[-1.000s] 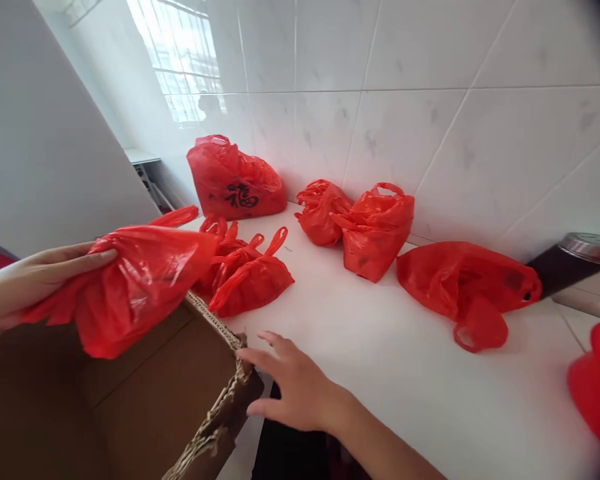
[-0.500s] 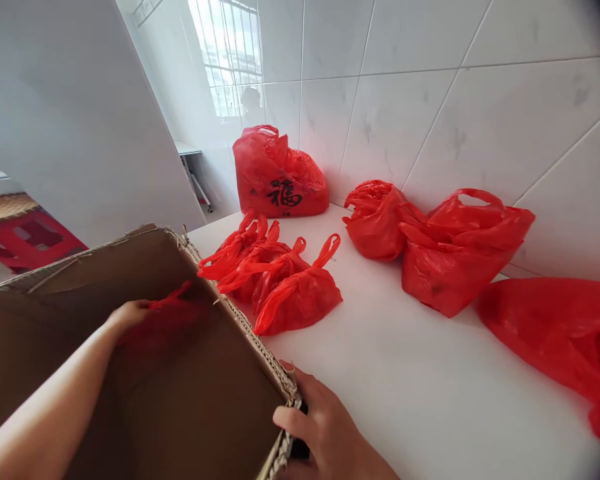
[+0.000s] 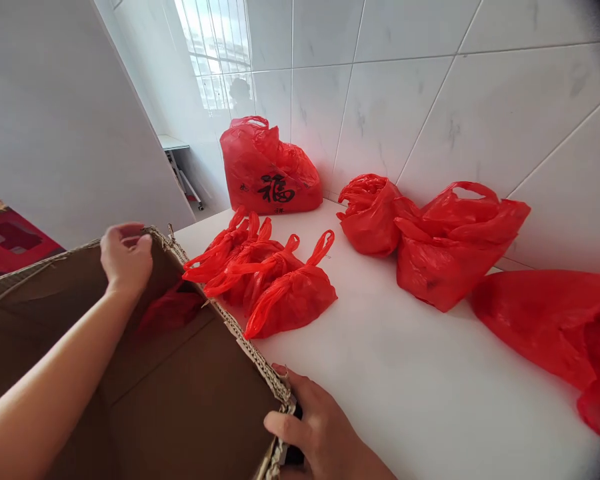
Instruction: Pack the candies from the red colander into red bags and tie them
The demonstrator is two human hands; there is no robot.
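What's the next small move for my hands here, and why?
I'd probably reach your left hand toward the frontmost tied red bag beside the cardboard box. That hand looks empty, another red bag already lies inside the box, and your right hand grips its corner.

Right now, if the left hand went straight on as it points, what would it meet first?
Likely the far rim of the cardboard box, close to the left hand; depth is unclear, so it might pass above toward the grey panel.
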